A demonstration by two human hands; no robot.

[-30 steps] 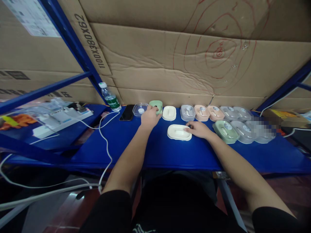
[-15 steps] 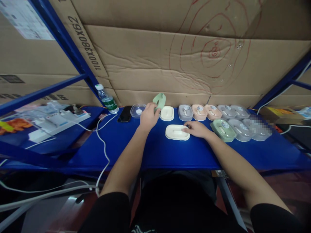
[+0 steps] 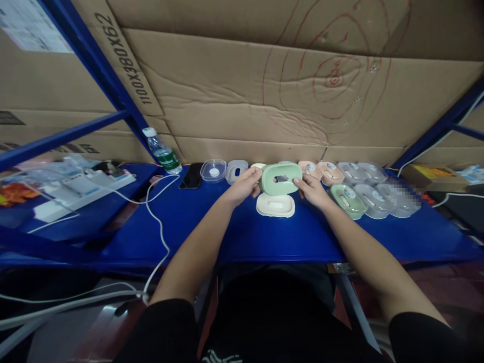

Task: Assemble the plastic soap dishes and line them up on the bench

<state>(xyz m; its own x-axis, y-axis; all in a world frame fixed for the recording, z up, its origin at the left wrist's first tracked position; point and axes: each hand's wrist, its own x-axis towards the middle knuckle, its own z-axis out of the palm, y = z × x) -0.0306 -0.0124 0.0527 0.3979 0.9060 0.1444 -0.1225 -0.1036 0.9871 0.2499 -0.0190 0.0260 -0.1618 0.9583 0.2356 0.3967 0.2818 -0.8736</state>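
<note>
My left hand point(image 3: 245, 185) pinches the left end of a pale green oval plastic shell point(image 3: 269, 187) that has a slot through its middle. At its right end, my right hand point(image 3: 310, 190) grips the same shell between thumb and fingers. The shell is raised and tilted towards me, just behind a cream oval tray point(image 3: 275, 206) that lies on the blue table. A second cream piece point(image 3: 258, 165) is mostly hidden behind the green shell. Left of my left hand stand a grey shell with a slot point(image 3: 231, 173) and a clear plastic cover point(image 3: 213, 172).
Several lidded boxes in peach point(image 3: 331, 173), grey point(image 3: 372, 200) and green point(image 3: 348, 200) stand along the right. A phone point(image 3: 190, 176), a water bottle point(image 3: 162, 152) and a white cable point(image 3: 162, 222) are on the left. Cardboard point(image 3: 212, 85) walls the back.
The green shell has come right and towards me, from the left hand alone into both hands. My right hand has left the cream tray. A grey shell has come into view.
</note>
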